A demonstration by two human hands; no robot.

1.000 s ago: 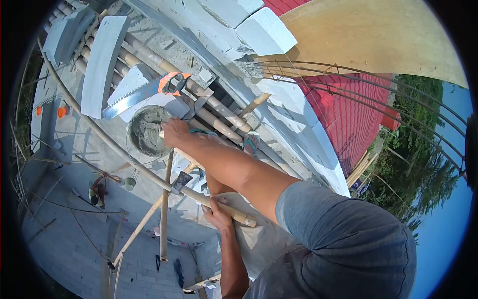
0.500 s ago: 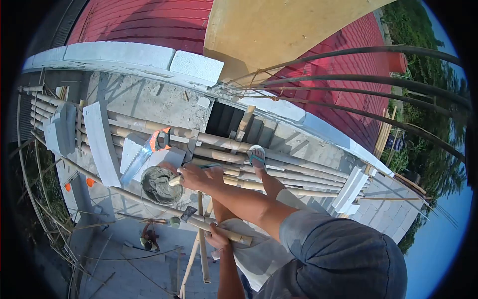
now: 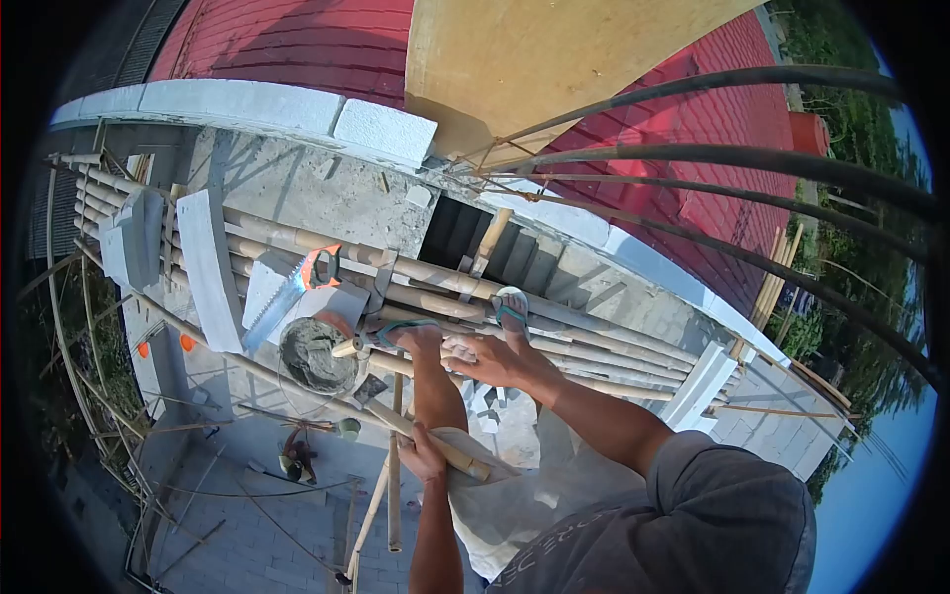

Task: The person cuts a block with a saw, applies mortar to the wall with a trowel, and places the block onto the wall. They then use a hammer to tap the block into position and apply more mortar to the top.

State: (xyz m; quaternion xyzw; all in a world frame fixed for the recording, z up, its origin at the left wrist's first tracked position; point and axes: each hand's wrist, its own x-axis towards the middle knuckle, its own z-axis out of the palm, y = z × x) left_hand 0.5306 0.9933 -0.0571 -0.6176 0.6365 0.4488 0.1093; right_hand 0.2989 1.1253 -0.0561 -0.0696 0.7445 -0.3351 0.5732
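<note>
Clenching bamboo pole (image 3: 461, 462) in left hand (image 3: 424, 459) grip; right hand (image 3: 490, 361) released, open; shirt lettering (image 3: 584, 530) unreadable.

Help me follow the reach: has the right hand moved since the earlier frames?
Yes. The right hand has drawn back from the rim of the mortar bucket, going rightward over the bamboo poles. The bucket sits in the same spot.

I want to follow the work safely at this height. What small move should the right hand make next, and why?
Probably reach the right hand left to the pale handle at the rim of the mortar bucket: the hand is open and empty, while the left hand grips a bamboo pole for support.
</note>
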